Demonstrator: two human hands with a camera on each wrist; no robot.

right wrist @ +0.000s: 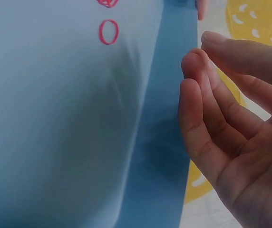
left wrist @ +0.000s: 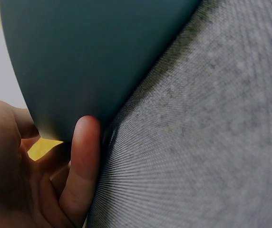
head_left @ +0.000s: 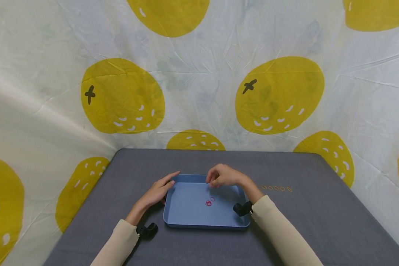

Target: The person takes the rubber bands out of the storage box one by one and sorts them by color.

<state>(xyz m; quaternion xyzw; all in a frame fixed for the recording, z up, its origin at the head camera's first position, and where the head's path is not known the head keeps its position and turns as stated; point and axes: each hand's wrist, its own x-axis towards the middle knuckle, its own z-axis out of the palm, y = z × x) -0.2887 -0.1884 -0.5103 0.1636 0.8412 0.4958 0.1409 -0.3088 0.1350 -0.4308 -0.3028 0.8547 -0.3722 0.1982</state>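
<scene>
I note a blue tray [head_left: 186, 214] near the front middle of the grey table [head_left: 319, 221], with small red rubber bands [head_left: 208, 202] lying on its floor just right of centre. The left hand [head_left: 157, 192] rests against the tray's left rim with fingers straight, holding nothing; the left wrist view shows a fingertip touching the tray's outer wall. The right hand [head_left: 224, 176] hovers over the tray's far edge, fingers loosely curled and empty. A row of orange rubber bands [head_left: 276, 188] lies on the table right of the tray. I can read no writing or labels anywhere.
</scene>
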